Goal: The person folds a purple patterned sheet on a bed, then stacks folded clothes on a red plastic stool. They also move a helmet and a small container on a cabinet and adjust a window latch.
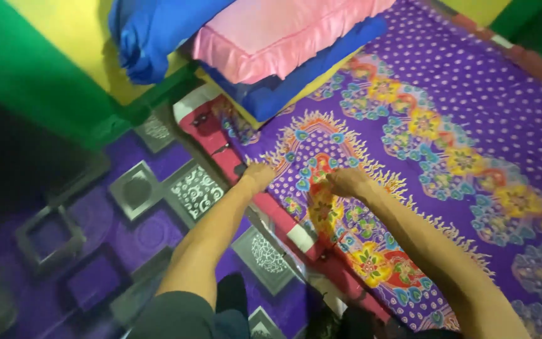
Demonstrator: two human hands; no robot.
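At the far left, the green and yellow wall (45, 69) meets a floor mat (133, 207) patterned in purple with grey squares. Just right of it runs the red edge of the mattress (221, 147), over which the purple batik bed sheet (472, 125) is spread. Your left hand (257, 176) rests at the sheet's near border, directly above the mattress edge; the fingers are curled down onto the cloth, but you cannot tell from this view whether they pinch a fold or merely press it. Your right hand (348, 182) lies just beside it, further onto the bed, knuckles up and fingers bunched on the flame-edged floral motif; again the grip itself is hidden. The sheet appears thin, soft and light: expect it to wrinkle, slide over the mattress cover and drag when pulled from one point. Take hold along the hem at the mattress edge, with both hands spaced apart, to keep tension even. Toward the head of the bed, a blue blanket (152, 31) and a pink frilled pillow (277, 31) are stacked on a blue pillow (296, 81).
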